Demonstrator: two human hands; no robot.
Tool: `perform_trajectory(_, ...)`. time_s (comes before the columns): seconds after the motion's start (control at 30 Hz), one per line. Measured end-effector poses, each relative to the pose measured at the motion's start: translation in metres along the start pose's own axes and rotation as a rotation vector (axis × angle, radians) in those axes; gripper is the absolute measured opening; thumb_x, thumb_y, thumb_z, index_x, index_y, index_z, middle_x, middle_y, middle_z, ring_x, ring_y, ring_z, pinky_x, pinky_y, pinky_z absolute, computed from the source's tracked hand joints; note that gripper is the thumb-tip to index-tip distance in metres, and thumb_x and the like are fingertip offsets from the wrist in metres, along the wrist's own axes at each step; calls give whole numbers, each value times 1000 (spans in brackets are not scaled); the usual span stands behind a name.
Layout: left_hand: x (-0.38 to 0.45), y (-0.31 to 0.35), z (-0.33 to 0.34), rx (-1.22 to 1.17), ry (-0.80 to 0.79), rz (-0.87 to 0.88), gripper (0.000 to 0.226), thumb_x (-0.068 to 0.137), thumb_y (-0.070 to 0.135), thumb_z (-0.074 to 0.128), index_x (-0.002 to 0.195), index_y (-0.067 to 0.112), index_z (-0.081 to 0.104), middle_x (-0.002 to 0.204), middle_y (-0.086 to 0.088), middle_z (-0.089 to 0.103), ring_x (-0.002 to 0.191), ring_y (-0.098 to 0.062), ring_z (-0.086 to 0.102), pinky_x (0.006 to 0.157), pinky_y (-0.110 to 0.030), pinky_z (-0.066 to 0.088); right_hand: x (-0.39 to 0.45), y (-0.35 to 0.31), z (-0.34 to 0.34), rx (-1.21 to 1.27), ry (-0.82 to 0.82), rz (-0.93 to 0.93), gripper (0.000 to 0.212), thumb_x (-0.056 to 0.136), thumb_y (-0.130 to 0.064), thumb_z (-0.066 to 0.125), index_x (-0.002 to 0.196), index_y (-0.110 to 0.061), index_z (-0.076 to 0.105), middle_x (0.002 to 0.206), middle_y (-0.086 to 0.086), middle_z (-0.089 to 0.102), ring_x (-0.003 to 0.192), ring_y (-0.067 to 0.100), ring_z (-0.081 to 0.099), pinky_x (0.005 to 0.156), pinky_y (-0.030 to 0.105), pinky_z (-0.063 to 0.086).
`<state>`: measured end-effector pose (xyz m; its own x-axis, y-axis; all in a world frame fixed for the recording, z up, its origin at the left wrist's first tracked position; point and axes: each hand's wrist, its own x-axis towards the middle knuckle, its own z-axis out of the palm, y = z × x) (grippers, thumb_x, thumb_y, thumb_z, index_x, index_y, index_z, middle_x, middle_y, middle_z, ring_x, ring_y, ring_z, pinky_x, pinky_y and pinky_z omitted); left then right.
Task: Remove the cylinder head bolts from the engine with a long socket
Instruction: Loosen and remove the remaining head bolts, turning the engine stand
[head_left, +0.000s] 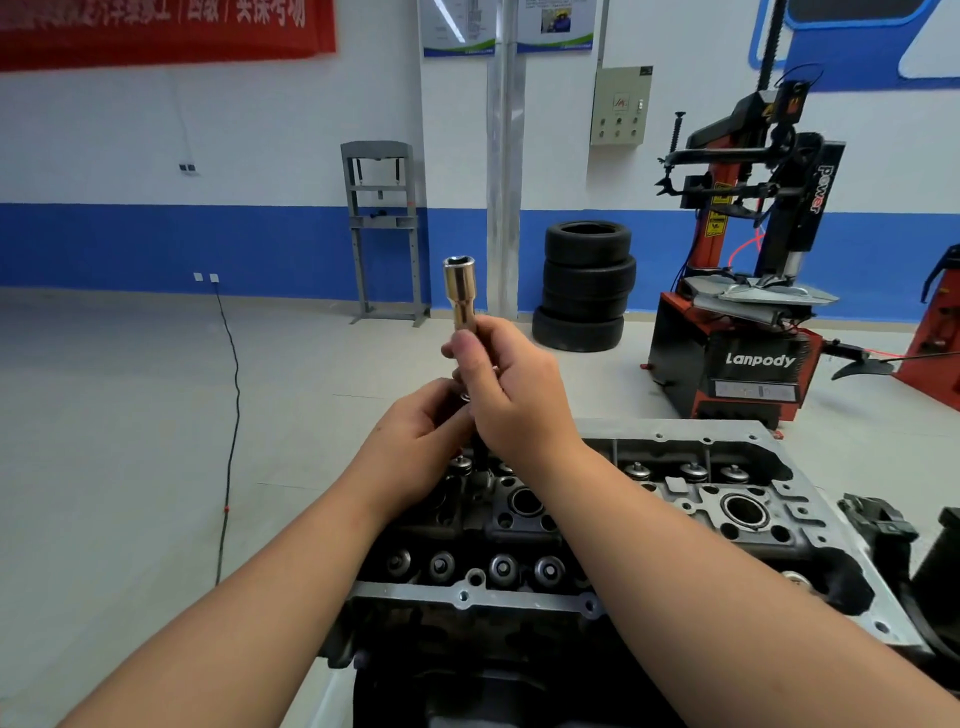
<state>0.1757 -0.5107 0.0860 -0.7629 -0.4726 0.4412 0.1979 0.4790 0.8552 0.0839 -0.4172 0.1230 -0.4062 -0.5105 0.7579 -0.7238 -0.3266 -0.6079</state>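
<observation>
One long socket (459, 293) is held upright above the engine (597, 525) by the right hand (511, 387), fingers curled around it. The left hand (418, 441) perhaps pinches its lower end. Open floor (130, 415) is seen leftward; four tires (584, 286) are stacked behind.

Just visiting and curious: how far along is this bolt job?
Done: the head is already open on top, valve springs showing. In hand: both hands, right and left, hold the long socket upright, open end up, above the engine. Left: no pulled bolts lie in view, so the removal seems barely begun.
</observation>
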Motion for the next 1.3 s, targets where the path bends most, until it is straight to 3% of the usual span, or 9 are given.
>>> perform_trajectory(0.1,0,1,0,14,-1,36,31,85,50,68,112,63,65,107,10,78,98,-11,75,79,-29,59,-1,1,0,-42,-4,-3,26,91,-36,72,107,-17,62,88,-16,63,84,6,62,74,26,53)
perform_trajectory(0.27,1,-1,1,-52,11,-14,27,93,44,64,116,32,71,106,-1,78,99,-21,75,90,-49,60,-2,2,2,-48,43,-32,15,98,-31,60,93,-17,63,71,-9,60,70,12,59,67,34,49)
perform_trajectory(0.4,-1,-1,0,-73,-32,-37,31,101,47,51,115,29,73,108,-2,78,104,-24,74,98,-51,56,0,2,1,-36,-1,21,31,101,-35,46,100,-11,67,75,-4,64,72,14,61,69,40,51)
perform_trajectory(0.57,0,2,1,13,4,36,19,92,49,64,110,54,68,101,13,78,93,-8,75,73,-20,57,0,3,0,-47,-26,-5,22,93,-41,64,105,-24,58,89,-12,64,84,7,61,71,19,48)
perform_trajectory(0.7,-1,1,2,-13,35,26,31,85,56,66,111,41,69,102,5,78,91,-14,75,80,-37,62,-2,3,1,-62,41,-54,12,95,-33,61,93,-23,55,79,-8,61,75,11,57,65,27,45)
perform_trajectory(0.8,-1,-1,2,-78,12,0,28,97,49,59,115,32,71,106,1,78,98,-19,75,88,-41,59,-1,5,0,-50,26,-18,18,99,-34,53,97,-18,62,80,-1,67,77,11,61,68,31,48)
perform_trajectory(0.9,-1,-1,1,-99,-2,-3,24,99,45,55,113,35,72,104,1,78,98,-20,74,90,-43,58,0,4,0,-34,-4,37,31,100,-38,44,104,-16,66,83,-13,67,78,1,62,68,22,48)
perform_trajectory(1.1,-1,3,1,-83,11,52,28,89,47,69,115,55,68,107,4,77,93,-12,75,73,-23,57,-1,3,-2,-35,3,-12,26,90,-38,71,106,-22,58,87,-14,63,84,5,62,71,18,50)
perform_trajectory(1.3,-1,-1,0,-163,-1,3,25,100,46,58,118,35,72,111,-2,77,101,-19,75,80,-32,59,0,4,0,-67,51,-55,18,98,-29,58,101,-13,66,79,-11,64,77,7,60,66,18,46)
